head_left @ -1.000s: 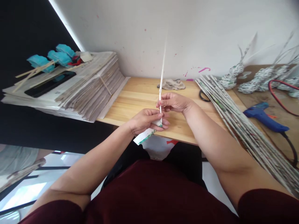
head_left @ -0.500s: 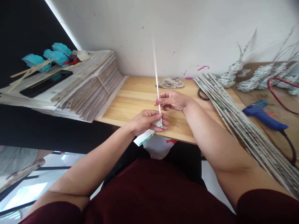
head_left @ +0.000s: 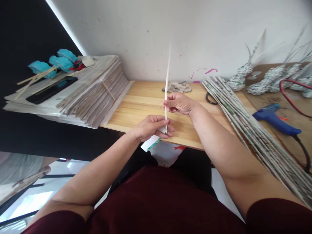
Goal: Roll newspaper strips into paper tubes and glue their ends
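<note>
1 paper tube (head_left: 167, 74), blurry up top, in R hand (head_left: 180, 103)

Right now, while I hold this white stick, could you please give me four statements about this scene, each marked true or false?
1. The right hand holds the white stick. True.
2. The left hand is empty. False: it holds the stick's lower end.
3. The dark phone lies on the paper stack. True.
4. The blue glue gun lies on the paper stack. False: it lies on the brown board.
</note>
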### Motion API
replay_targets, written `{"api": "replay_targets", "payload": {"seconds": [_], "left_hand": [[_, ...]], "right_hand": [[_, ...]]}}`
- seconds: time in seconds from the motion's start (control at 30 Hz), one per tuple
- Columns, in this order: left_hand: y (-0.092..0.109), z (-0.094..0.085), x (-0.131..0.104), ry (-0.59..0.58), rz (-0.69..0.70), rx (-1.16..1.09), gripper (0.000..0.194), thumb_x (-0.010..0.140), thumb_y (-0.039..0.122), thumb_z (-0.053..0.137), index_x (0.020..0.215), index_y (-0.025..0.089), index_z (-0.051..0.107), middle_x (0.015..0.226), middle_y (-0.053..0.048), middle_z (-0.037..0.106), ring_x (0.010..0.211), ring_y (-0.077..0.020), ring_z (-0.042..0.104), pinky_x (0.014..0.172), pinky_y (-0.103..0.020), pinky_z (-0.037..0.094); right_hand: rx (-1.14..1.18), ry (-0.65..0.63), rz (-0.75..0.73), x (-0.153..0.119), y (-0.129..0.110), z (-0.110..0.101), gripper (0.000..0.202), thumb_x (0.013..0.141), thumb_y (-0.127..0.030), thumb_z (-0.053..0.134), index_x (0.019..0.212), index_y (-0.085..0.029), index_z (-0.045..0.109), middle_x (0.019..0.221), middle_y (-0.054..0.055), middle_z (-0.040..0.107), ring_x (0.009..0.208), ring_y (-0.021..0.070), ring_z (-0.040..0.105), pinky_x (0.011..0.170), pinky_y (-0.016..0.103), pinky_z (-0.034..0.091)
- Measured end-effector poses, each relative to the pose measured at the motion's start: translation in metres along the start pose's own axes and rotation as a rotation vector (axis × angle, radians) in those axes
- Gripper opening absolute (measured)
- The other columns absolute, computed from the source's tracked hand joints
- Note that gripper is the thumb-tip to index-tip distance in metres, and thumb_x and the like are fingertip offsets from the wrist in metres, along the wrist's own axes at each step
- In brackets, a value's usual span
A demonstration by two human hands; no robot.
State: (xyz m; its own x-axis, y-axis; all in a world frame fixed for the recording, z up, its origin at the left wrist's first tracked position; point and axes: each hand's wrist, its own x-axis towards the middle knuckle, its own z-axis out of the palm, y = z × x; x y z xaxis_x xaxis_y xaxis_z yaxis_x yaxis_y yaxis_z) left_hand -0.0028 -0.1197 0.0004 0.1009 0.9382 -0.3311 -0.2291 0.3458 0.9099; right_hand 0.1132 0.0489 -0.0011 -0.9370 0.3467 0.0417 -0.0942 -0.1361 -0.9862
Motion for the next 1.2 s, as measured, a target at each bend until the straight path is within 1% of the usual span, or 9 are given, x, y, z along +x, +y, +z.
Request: {"api": "replay_targets", "payload": {"seconds": [0.17, 0.4, 0.47, 0.63, 0.77, 0.87, 1.0, 1.07, 1.2], "left_hand": [[-0.0007, -0.0003, 0.0002, 0.014, 0.004, -0.025, 0.023, 0.088, 0.026, 0.067, 0.101, 0.008, 0.071, 0.088, -0.015, 0.076, 0.077, -0.0214, 0.075, 0.068, -0.03, 0.061], [-0.0014, 0.0016, 0.0009, 0.048, 0.001, -0.008, 0.023, 0.087, 0.025, 0.069, 0.102, 0.008, 0.071, 0.088, -0.015, 0.076, 0.079, -0.0209, 0.075, 0.071, -0.03, 0.061], [0.0004, 0.0016, -0.0003, 0.051, 0.007, -0.016, 0.023, 0.088, 0.026, 0.068, 0.102, 0.008, 0.071, 0.087, -0.015, 0.076, 0.079, -0.0211, 0.075, 0.071, -0.031, 0.061], [0.0, -0.0006, -0.0002, 0.03, 0.019, -0.036, 0.025, 0.087, 0.026, 0.068, 0.103, 0.006, 0.07, 0.089, -0.016, 0.076, 0.078, -0.0211, 0.075, 0.072, -0.031, 0.061], [-0.0041, -0.0024, 0.0016, 0.047, 0.022, -0.018, 0.021, 0.088, 0.022, 0.068, 0.103, 0.008, 0.071, 0.087, -0.014, 0.076, 0.08, -0.0205, 0.075, 0.073, -0.031, 0.061], [-0.0035, -0.0036, 0.0008, 0.053, 0.036, -0.005, 0.022, 0.088, 0.025, 0.067, 0.103, 0.008, 0.071, 0.086, -0.014, 0.075, 0.079, -0.02, 0.074, 0.074, -0.031, 0.061], [-0.0007, -0.0045, -0.0009, 0.041, 0.048, -0.001, 0.026, 0.087, 0.028, 0.069, 0.104, 0.008, 0.071, 0.089, -0.015, 0.075, 0.079, -0.0205, 0.075, 0.073, -0.031, 0.061], [-0.0009, -0.0044, -0.001, 0.042, 0.048, 0.002, 0.026, 0.086, 0.027, 0.07, 0.104, 0.008, 0.07, 0.09, -0.015, 0.075, 0.079, -0.0205, 0.075, 0.073, -0.032, 0.061], [-0.0033, -0.0046, -0.0006, 0.028, 0.02, 0.03, 0.027, 0.086, 0.026, 0.07, 0.107, 0.009, 0.07, 0.092, -0.014, 0.076, 0.079, -0.0196, 0.074, 0.071, -0.03, 0.061]], "right_hand": [[0.013, -0.109, 0.032, -0.0055, -0.0058, 0.0007, 0.04, 0.071, -0.044, 0.084, 0.088, -0.009, 0.072, 0.06, 0.002, 0.063, 0.055, 0.0084, 0.055, 0.041, 0.016, 0.033], [0.005, -0.021, 0.014, -0.0006, -0.001, 0.0004, 0.042, 0.065, -0.045, 0.088, 0.07, -0.009, 0.066, 0.052, 0.001, 0.059, 0.042, 0.0032, 0.042, 0.036, 0.016, 0.024], [0.006, -0.02, 0.009, -0.0012, -0.002, 0.0011, 0.041, 0.068, -0.045, 0.086, 0.073, -0.009, 0.067, 0.053, 0.001, 0.059, 0.044, 0.0038, 0.043, 0.036, 0.016, 0.024], [-0.013, -0.134, 0.028, -0.0061, -0.0071, 0.0025, 0.034, 0.075, -0.04, 0.082, 0.086, -0.009, 0.071, 0.061, 0.002, 0.062, 0.054, 0.0073, 0.053, 0.04, 0.016, 0.031], [-0.026, -0.059, 0.004, -0.0023, -0.0033, 0.001, 0.037, 0.069, -0.041, 0.086, 0.069, -0.01, 0.066, 0.056, 0.002, 0.061, 0.046, 0.0043, 0.045, 0.038, 0.016, 0.026], [-0.015, -0.011, -0.009, -0.0008, -0.0018, 0.0004, 0.037, 0.069, -0.042, 0.085, 0.072, -0.01, 0.066, 0.056, 0.001, 0.06, 0.047, 0.0047, 0.046, 0.038, 0.016, 0.025], [-0.037, -0.14, 0.03, -0.0045, -0.0049, 0.0015, 0.034, 0.076, -0.041, 0.081, 0.088, -0.01, 0.071, 0.064, 0.002, 0.062, 0.058, 0.0081, 0.055, 0.042, 0.016, 0.032], [-0.07, -0.17, 0.034, -0.0053, -0.0052, 0.0017, 0.032, 0.076, -0.039, 0.081, 0.085, -0.01, 0.072, 0.062, 0.001, 0.062, 0.055, 0.007, 0.052, 0.043, 0.017, 0.033], [-0.073, -0.119, 0.002, -0.0023, -0.0015, 0.0012, 0.038, 0.071, -0.044, 0.084, 0.074, -0.01, 0.068, 0.056, 0.0, 0.06, 0.049, 0.0052, 0.047, 0.04, 0.017, 0.029]]}}
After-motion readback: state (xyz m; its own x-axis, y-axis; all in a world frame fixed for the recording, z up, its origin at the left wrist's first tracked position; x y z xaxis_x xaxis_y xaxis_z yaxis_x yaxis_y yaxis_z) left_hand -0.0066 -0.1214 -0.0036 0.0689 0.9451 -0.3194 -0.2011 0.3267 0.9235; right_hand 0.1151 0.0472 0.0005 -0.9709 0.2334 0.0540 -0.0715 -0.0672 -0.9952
